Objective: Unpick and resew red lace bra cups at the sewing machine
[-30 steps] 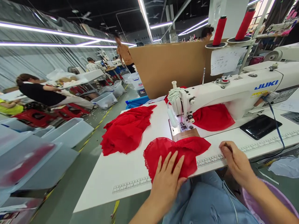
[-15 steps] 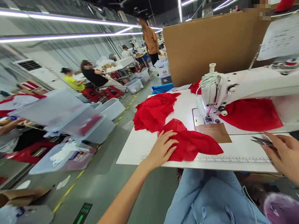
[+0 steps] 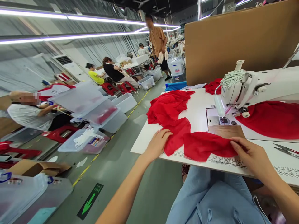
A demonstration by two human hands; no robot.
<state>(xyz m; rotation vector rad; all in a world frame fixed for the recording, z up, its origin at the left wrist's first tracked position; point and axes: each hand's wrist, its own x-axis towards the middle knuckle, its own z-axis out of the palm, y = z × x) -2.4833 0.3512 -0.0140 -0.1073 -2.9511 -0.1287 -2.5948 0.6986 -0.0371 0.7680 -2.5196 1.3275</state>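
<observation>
The sewing machine [image 3: 277,79] is at the right of the white table [image 3: 196,102], its needle end pointing left. The red fabric piece [image 3: 206,146] lies on the table on the near side of the machine and mostly to the left of its needle, stretched between the two hands and covering part of the printed ruler strip [image 3: 224,160].

The left hand [image 3: 157,144] is at the fabric piece's left edge, to the left of the machine, palm down with fingers bent and slightly apart; its thumb is hidden, so whether it pinches the cloth cannot be told. The right hand [image 3: 253,155], on the near side of the machine, pinches the right end of the fabric piece between thumb and fingers, so the cloth extends leftward from its fingertips.

A rumpled red fabric pile [image 3: 168,107] lies left of the machine, just beyond the fabric piece. A brown sheet [image 3: 227,131] lies just in front of the machine's needle area, next to the fabric piece. Another red cloth [image 3: 275,119] lies under the machine's arm. The metal scissors [image 3: 288,151] rest on the table in front of the machine, to the right of the right hand. A cardboard panel [image 3: 235,43] stands behind the machine.
</observation>
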